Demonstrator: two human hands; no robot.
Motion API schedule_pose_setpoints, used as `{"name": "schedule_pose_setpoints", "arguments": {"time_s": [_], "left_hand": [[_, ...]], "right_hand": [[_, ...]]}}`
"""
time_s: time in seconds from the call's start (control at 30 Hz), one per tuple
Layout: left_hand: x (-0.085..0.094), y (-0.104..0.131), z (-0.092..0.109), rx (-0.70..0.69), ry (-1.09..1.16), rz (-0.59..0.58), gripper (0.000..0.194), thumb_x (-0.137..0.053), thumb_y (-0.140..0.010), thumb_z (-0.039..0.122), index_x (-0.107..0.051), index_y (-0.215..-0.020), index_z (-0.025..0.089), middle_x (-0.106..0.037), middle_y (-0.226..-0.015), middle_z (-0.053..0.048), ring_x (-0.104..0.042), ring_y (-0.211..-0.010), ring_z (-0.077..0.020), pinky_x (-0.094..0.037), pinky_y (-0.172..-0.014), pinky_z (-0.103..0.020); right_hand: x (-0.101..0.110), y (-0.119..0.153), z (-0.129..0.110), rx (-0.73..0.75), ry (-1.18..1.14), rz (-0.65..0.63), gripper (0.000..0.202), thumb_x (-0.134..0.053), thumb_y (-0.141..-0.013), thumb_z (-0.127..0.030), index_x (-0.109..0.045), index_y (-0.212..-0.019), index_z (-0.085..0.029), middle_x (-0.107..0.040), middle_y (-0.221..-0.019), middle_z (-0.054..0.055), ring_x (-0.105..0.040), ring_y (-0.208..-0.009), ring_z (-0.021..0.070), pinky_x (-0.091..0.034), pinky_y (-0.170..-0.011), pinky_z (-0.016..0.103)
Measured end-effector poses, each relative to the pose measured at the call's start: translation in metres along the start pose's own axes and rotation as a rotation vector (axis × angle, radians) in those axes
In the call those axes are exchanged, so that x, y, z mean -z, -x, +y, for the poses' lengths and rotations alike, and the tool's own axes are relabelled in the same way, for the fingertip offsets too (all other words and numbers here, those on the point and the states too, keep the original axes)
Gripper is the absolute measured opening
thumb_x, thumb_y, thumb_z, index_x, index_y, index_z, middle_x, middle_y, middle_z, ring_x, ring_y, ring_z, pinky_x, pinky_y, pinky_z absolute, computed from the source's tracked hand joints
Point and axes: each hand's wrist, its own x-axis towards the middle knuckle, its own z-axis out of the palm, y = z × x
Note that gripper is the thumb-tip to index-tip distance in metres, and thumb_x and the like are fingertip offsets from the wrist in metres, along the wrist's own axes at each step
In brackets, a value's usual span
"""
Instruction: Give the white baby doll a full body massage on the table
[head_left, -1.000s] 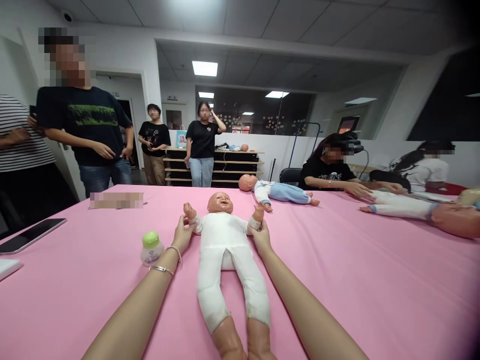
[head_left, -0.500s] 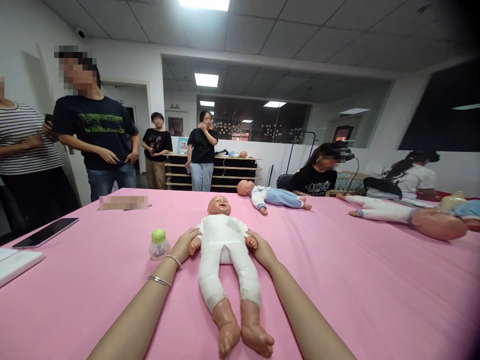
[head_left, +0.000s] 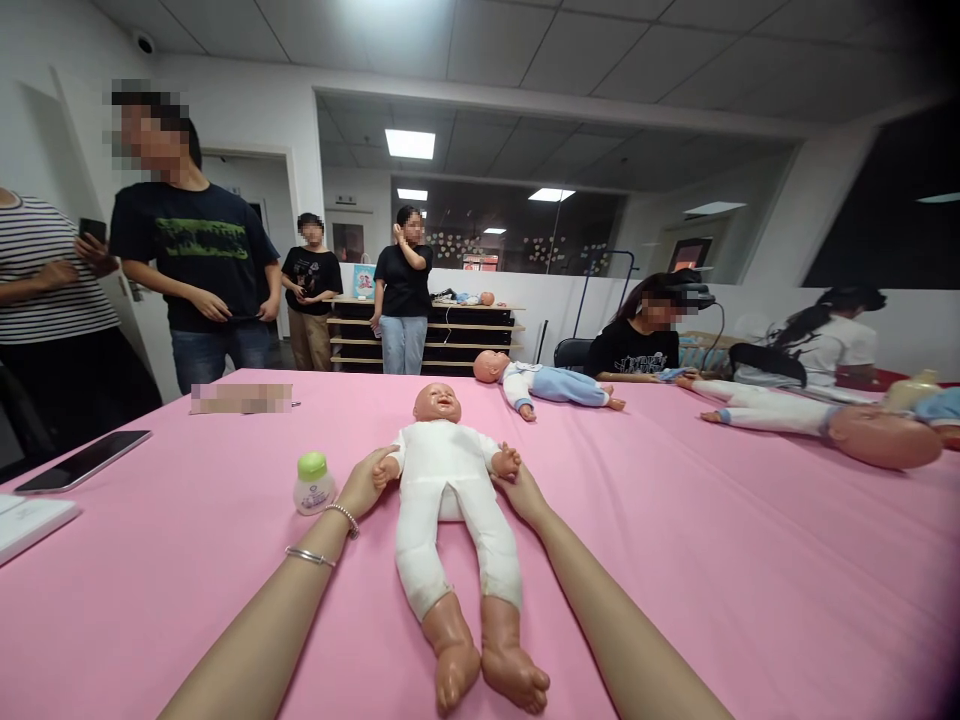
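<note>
A baby doll [head_left: 447,462] with a white cloth body lies face up on the pink tabletop [head_left: 645,560], its feet toward me. My left hand [head_left: 367,482] is at the doll's arm on the left, its fingers mostly hidden behind that arm. At the doll's other arm is my right hand [head_left: 523,494], its fingers tucked behind the doll's forearm and out of sight. Whether either hand grips an arm cannot be made out. A small bottle with a green cap [head_left: 313,484] stands just left of my left hand.
A second doll in blue and white [head_left: 559,385] lies behind; another doll [head_left: 877,436] lies at the right. A phone [head_left: 86,461] and a white object [head_left: 34,526] are at the left. Several people stand or sit beyond the table.
Both my hands have slid slightly down and behind the doll's arms, so fewer fingers show. The doll's hand on the right is raised a little. The view has shifted slightly.
</note>
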Motion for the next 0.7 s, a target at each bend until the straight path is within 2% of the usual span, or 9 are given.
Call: {"name": "schedule_pose_setpoints", "arguments": {"time_s": [0.1, 0.13, 0.2, 0.3, 0.43, 0.5, 0.57, 0.63, 0.7], "left_hand": [[-0.008, -0.009, 0.003, 0.03, 0.014, 0.058, 0.057, -0.052, -0.075, 0.02, -0.041, -0.132, 0.02, -0.058, -0.117, -0.008, -0.054, -0.108, -0.0218, -0.042, -0.095, -0.033], [-0.011, -0.012, 0.004, 0.043, 0.02, 0.088, 0.058, -0.05, -0.078, 0.022, -0.037, -0.134, 0.018, -0.056, -0.121, -0.01, -0.052, -0.112, -0.0227, -0.04, -0.097, -0.034], [-0.018, -0.021, 0.006, 0.057, 0.01, 0.159, 0.057, -0.046, -0.082, 0.024, -0.033, -0.136, 0.014, -0.051, -0.127, -0.012, -0.049, -0.117, -0.0241, -0.037, -0.099, -0.035], [-0.028, -0.035, 0.008, 0.04, -0.096, 0.218, 0.057, -0.041, -0.085, 0.028, -0.027, -0.139, 0.015, -0.049, -0.13, -0.013, -0.046, -0.119, -0.0249, -0.036, -0.099, -0.035], [-0.034, -0.06, 0.003, 0.119, -0.219, 0.149, 0.064, -0.025, -0.09, 0.045, -0.012, -0.145, 0.014, -0.056, -0.121, -0.016, -0.054, -0.11, -0.0287, -0.042, -0.087, -0.038], [-0.035, -0.075, -0.001, 0.234, -0.269, 0.071, 0.065, -0.017, -0.09, 0.051, -0.02, -0.143, 0.015, -0.06, -0.115, -0.018, -0.057, -0.104, -0.0311, -0.044, -0.081, -0.039], [-0.035, -0.091, -0.005, 0.348, -0.361, -0.022, 0.068, -0.014, -0.087, 0.056, -0.042, -0.133, 0.015, -0.063, -0.108, -0.019, -0.059, -0.101, -0.0345, -0.043, -0.079, -0.042], [-0.035, -0.105, -0.006, 0.437, -0.456, -0.089, 0.073, -0.014, -0.084, 0.061, -0.062, -0.112, 0.013, -0.065, -0.102, -0.021, -0.059, -0.098, -0.0376, -0.043, -0.076, -0.043], [-0.036, -0.115, -0.007, 0.494, -0.519, -0.103, 0.077, -0.015, -0.082, 0.064, -0.068, -0.095, 0.01, -0.066, -0.096, -0.024, -0.061, -0.093, -0.0391, -0.044, -0.073, -0.043]], "right_hand": [[-0.014, -0.008, -0.002, 0.046, -0.021, 0.055, 0.065, -0.054, -0.072, -0.032, -0.036, -0.132, -0.017, -0.038, -0.14, 0.011, -0.034, -0.131, 0.0219, -0.026, -0.108, 0.04], [-0.019, -0.011, -0.003, 0.064, -0.025, 0.092, 0.063, -0.051, -0.075, -0.033, -0.034, -0.133, -0.017, -0.036, -0.141, 0.011, -0.033, -0.131, 0.0209, -0.026, -0.108, 0.039], [-0.03, -0.02, -0.003, 0.077, -0.027, 0.143, 0.056, -0.045, -0.08, -0.035, -0.033, -0.131, -0.016, -0.041, -0.136, 0.013, -0.041, -0.124, 0.0201, -0.034, -0.102, 0.036], [-0.042, -0.038, 0.005, 0.015, 0.061, 0.224, 0.044, -0.04, -0.083, -0.042, -0.043, -0.118, -0.016, -0.056, -0.116, 0.013, -0.053, -0.104, 0.0206, -0.042, -0.089, 0.033], [-0.046, -0.069, 0.018, -0.218, 0.233, 0.265, 0.047, -0.027, -0.086, -0.053, -0.049, -0.106, -0.017, -0.062, -0.101, 0.012, -0.058, -0.091, 0.0219, -0.044, -0.077, 0.031], [-0.046, -0.084, 0.021, -0.387, 0.346, 0.197, 0.052, -0.022, -0.087, -0.054, -0.051, -0.106, -0.015, -0.063, -0.101, 0.015, -0.059, -0.09, 0.0251, -0.044, -0.074, 0.034], [-0.046, -0.097, 0.021, -0.51, 0.48, 0.135, 0.056, -0.021, -0.088, -0.054, -0.055, -0.104, -0.013, -0.063, -0.102, 0.02, -0.06, -0.094, 0.0297, -0.043, -0.075, 0.038], [-0.046, -0.105, 0.021, -0.564, 0.575, 0.111, 0.056, -0.024, -0.087, -0.053, -0.059, -0.101, -0.012, -0.062, -0.103, 0.022, -0.059, -0.097, 0.0327, -0.042, -0.077, 0.041], [-0.047, -0.11, 0.02, -0.571, 0.616, 0.11, 0.054, -0.028, -0.086, -0.052, -0.062, -0.1, -0.012, -0.062, -0.103, 0.023, -0.059, -0.098, 0.0334, -0.042, -0.077, 0.041]]}}
